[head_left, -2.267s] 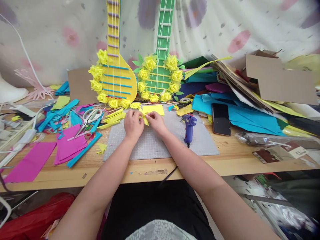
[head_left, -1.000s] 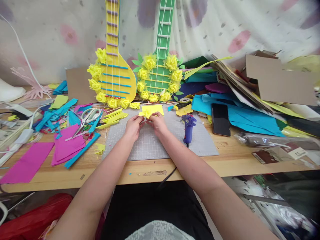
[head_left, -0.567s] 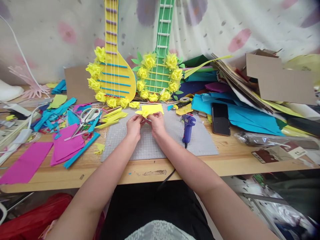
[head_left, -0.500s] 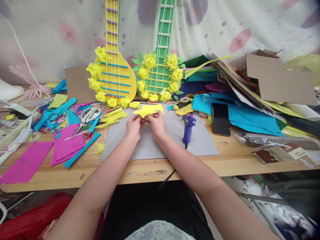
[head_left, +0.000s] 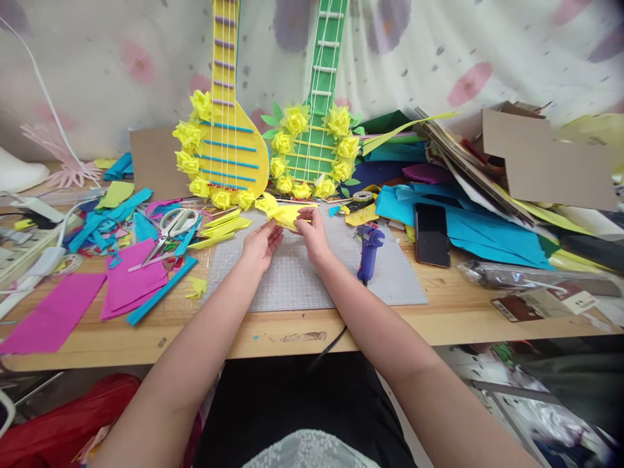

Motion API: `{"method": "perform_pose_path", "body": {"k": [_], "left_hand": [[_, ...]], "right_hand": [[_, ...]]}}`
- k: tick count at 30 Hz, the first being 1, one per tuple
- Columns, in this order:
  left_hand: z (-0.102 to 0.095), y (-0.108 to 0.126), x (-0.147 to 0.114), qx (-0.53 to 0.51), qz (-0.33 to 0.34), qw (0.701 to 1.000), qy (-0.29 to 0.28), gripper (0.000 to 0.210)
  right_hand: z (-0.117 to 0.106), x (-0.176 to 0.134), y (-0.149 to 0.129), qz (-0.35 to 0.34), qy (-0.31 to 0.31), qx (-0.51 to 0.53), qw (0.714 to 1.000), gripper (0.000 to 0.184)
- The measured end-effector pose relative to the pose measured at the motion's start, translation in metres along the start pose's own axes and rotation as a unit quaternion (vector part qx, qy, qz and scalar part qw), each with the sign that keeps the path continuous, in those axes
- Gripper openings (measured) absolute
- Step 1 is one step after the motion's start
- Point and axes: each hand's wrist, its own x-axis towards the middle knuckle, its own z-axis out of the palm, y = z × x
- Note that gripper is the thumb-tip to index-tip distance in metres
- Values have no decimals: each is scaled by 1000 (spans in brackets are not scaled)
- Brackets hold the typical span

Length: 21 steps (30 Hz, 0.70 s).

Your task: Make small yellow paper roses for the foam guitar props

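Observation:
Above the far part of the grey cutting mat, a piece of yellow crepe paper is stretched between my hands. My left hand pinches its near left edge. Thumb and fingers of my right hand are closed on its right end. Behind it stand a yellow paper guitar and a green one, both with yellow paper roses round the body. A blue glue gun rests upright-looking on the mat, right of my right hand. Folded yellow strips lie left of my left hand.
White-handled scissors lie on paper scraps at the left, by magenta sheets. To the right are a black phone, blue paper and stacked cardboard. A power strip sits at the far left.
My hands have moved slightly apart. The right one has turned and now grips the paper's right end from above; the yellow paper looks more bunched. The whole view has shifted slightly.

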Motion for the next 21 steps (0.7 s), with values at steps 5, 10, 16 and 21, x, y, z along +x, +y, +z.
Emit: {"method": "perform_pose_path", "body": {"k": [5, 10, 16, 21], "left_hand": [[1, -1, 0, -5, 27, 1000, 15, 5], [0, -1, 2, -12, 45, 999, 28, 8], [1, -1, 1, -17, 61, 997, 34, 12], [0, 0, 0, -11, 66, 998, 20, 16]], "right_hand": [[1, 0, -1, 54, -65, 59, 995, 29], [3, -2, -1, 52, -85, 4, 995, 28], [5, -6, 0, -83, -78, -130, 985, 22], [5, -14, -2, -121, -78, -243, 959, 19]]}}
